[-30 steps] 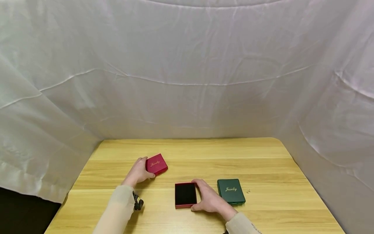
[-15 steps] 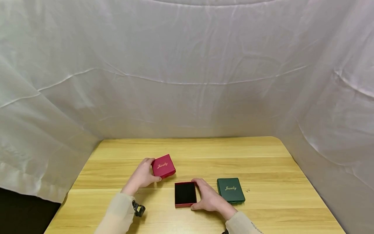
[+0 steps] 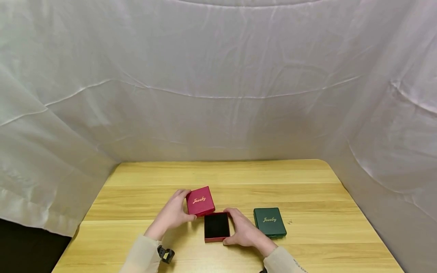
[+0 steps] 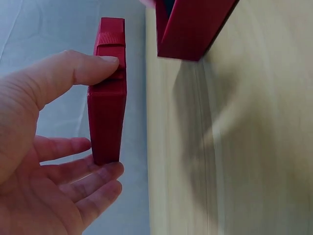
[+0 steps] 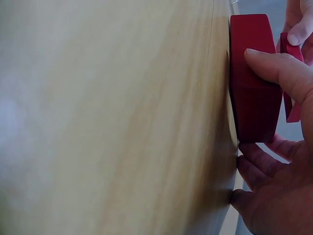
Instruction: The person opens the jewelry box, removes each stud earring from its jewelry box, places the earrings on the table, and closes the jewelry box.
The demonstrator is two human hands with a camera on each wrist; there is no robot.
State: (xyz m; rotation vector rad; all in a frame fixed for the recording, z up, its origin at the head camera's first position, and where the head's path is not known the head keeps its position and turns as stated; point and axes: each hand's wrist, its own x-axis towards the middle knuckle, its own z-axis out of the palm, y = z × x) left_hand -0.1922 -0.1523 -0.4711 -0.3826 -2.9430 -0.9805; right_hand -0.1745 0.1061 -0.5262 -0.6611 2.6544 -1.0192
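My left hand (image 3: 175, 209) holds a red box lid (image 3: 200, 201) marked "Jewelry" by its edges, thumb on the near side and fingers on the far side. In the left wrist view the lid (image 4: 107, 107) is off the table, with a ribbed band on its side. The red box base (image 3: 216, 239), with a black inside, sits on the table just right of and nearer than the lid. Around its right side my right hand (image 3: 244, 231) grips it, thumb in front and fingers behind; the right wrist view shows this thumb on the base (image 5: 254, 88).
A closed green box (image 3: 270, 223) marked "Jewelry" lies on the wooden table (image 3: 307, 185), just right of my right hand. Pale cloth (image 3: 218, 125) hangs behind the table and along both sides.
My left hand has carried the red lid to the right and nearer, up to the far left corner of the base. My right hand and the base have stayed in place.
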